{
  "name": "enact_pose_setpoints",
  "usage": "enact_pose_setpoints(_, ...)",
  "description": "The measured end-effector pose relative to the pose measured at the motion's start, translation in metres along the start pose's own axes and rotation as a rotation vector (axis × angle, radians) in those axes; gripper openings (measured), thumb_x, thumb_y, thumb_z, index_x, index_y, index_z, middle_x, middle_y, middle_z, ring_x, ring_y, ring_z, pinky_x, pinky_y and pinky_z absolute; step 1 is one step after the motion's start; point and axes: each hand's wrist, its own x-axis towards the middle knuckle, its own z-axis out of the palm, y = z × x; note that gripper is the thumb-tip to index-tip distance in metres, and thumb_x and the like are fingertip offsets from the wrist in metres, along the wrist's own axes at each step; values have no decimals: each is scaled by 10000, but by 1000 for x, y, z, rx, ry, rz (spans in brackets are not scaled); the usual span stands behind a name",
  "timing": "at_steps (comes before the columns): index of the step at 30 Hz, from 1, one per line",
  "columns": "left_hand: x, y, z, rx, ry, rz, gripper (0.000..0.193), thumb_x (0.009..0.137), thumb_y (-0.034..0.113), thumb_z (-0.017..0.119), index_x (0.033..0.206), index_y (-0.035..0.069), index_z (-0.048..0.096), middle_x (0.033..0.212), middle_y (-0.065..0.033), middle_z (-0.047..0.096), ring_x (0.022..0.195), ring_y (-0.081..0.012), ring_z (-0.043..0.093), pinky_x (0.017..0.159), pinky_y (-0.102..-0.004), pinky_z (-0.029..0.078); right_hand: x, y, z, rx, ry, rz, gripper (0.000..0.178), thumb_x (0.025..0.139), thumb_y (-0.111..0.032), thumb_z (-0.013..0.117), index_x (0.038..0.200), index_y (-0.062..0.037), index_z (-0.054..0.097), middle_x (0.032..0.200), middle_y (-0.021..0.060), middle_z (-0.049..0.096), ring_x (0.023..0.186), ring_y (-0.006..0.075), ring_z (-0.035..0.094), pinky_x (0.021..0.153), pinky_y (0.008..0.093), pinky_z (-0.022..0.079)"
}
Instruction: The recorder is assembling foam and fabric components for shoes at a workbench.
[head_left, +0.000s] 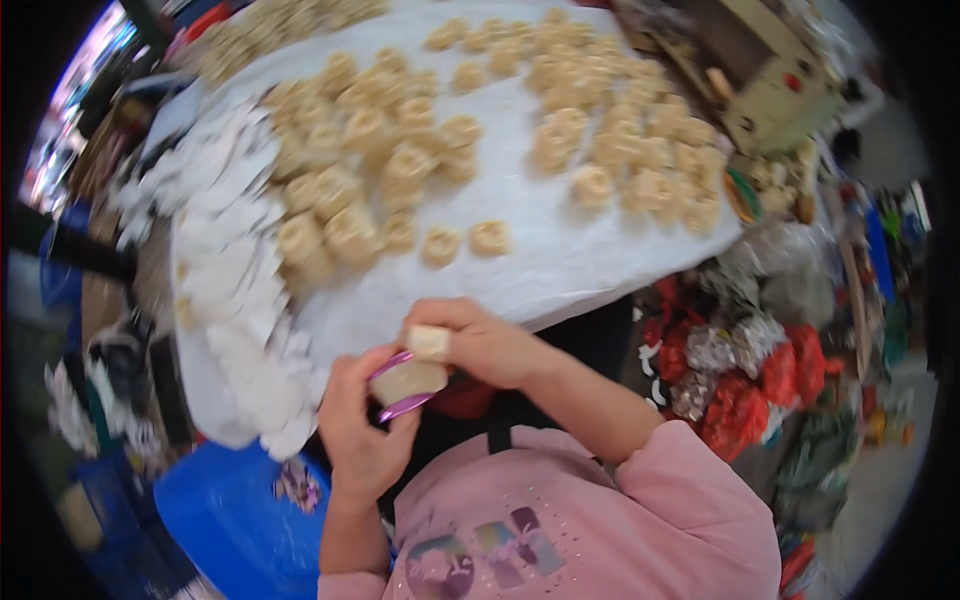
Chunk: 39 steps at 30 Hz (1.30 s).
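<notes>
Above my lap, near the table's front edge, both hands are close together. My left hand [362, 420] is closed round a pale oval piece [408, 382] with shiny purple bands along two of its edges. Just above it, my right hand [485, 342] pinches a small cream block [429, 343], which seems to touch the oval piece. Blur hides the exact contact. Beyond my hands, two small cream moulded pieces with hollow centres, a left one [440, 246] and a right one [490, 238], lie on the white table cover [520, 275].
Heaped cream pieces cover the table's left [350, 150] and right [640, 150]. Overlapping white flat pieces [235, 260] line its left side. A blue tub [215, 510] stands at lower left. Red plastic bags [735, 410] lie right of the table; a cardboard box [780, 100] is at far right.
</notes>
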Motion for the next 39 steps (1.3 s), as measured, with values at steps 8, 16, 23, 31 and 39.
enact_pose_setpoints(8, -15, -11, -8, -89, -28, -76, 459, 653, -81, 697, 1079, 1, 547, 901, -55, 524, 794, -101, 547, 649, -205, 447, 4, 2, 18, -625, 58, -342, 154, 860, -160, 568, 811, -13, 573, 708, 41, 568, 657, 110, 541, 590, 273, 443)
enact_pose_setpoints(16, -14, -15, 0, 20, 101, 72, 551, 523, 83, 832, 972, 29, 517, 779, -109, 546, 593, -196, 584, 520, -278, 468, -3, 22, 12, 56, -98, -218, 196, 932, -143, 486, 1001, -8, 610, 834, 34, 589, 775, 119, 552, 706, 271, 445)
enact_pose_setpoints(23, -13, -22, 20, 163, 307, 128, 529, 524, 74, 823, 939, 17, 501, 743, -113, 517, 564, -246, 563, 490, -302, 456, -1, 30, 28, -274, 163, -217, 263, 961, -207, 445, 1076, -4, 567, 985, 77, 609, 882, 158, 569, 775, 281, 447)
enact_pose_setpoints(31, -19, -17, 19, 228, 445, 106, 464, 548, 46, 799, 904, 3, 503, 705, -114, 499, 542, -260, 539, 466, -330, 440, -2, 37, 46, 512, 61, -54, 263, 965, -205, 445, 1105, -12, 556, 1036, 100, 605, 937, 180, 584, 820, 294, 452)
enact_pose_setpoints(39, -32, -40, -4, 234, 433, 72, 466, 559, 29, 789, 948, 9, 533, 698, -104, 510, 540, -257, 525, 477, -322, 437, 15, 34, 52, -583, 139, -295, 262, 921, -168, 484, 1112, -5, 560, 909, 141, 603, 797, 246, 595, 730, 312, 462)
